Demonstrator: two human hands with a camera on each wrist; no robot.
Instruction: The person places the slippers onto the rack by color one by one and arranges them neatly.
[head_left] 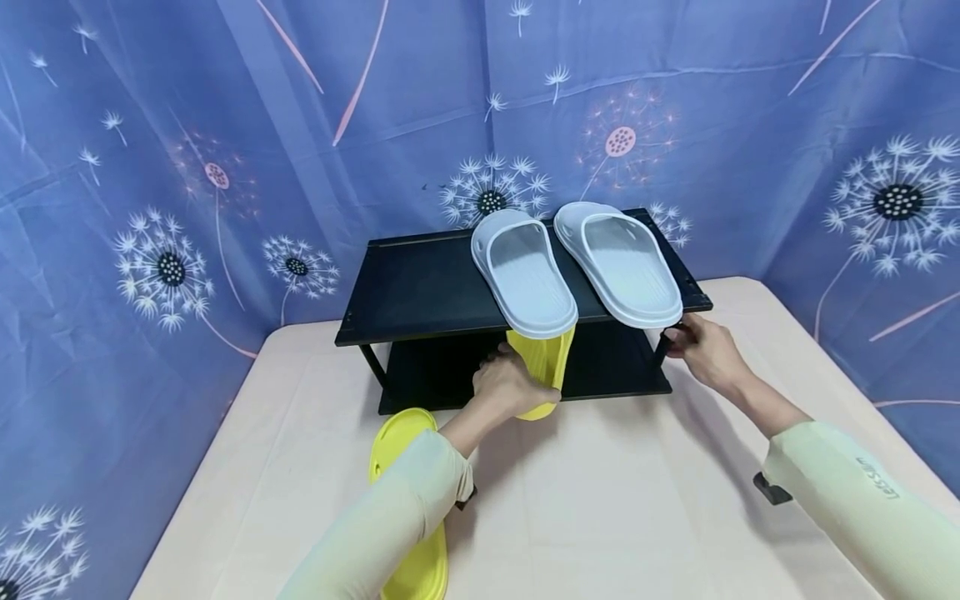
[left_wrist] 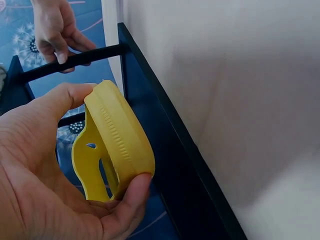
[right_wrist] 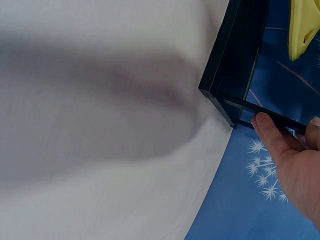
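My left hand grips a yellow slipper by its heel end, thumb on one side and fingers on the other. The slipper's front part reaches in between the two shelves of a black shoe rack, under the upper shelf. In the left wrist view the ridged heel of this slipper faces the camera. At the rack's right end my right hand holds a thin upright post between thumb and fingers. A second yellow slipper lies on the table, partly hidden behind my left forearm.
Two pale grey-blue slippers, the left one and the right one, sit side by side on the upper shelf, heels at its front edge. The rack stands on a pale cloth-covered table. A blue dandelion-patterned curtain hangs behind and beside it.
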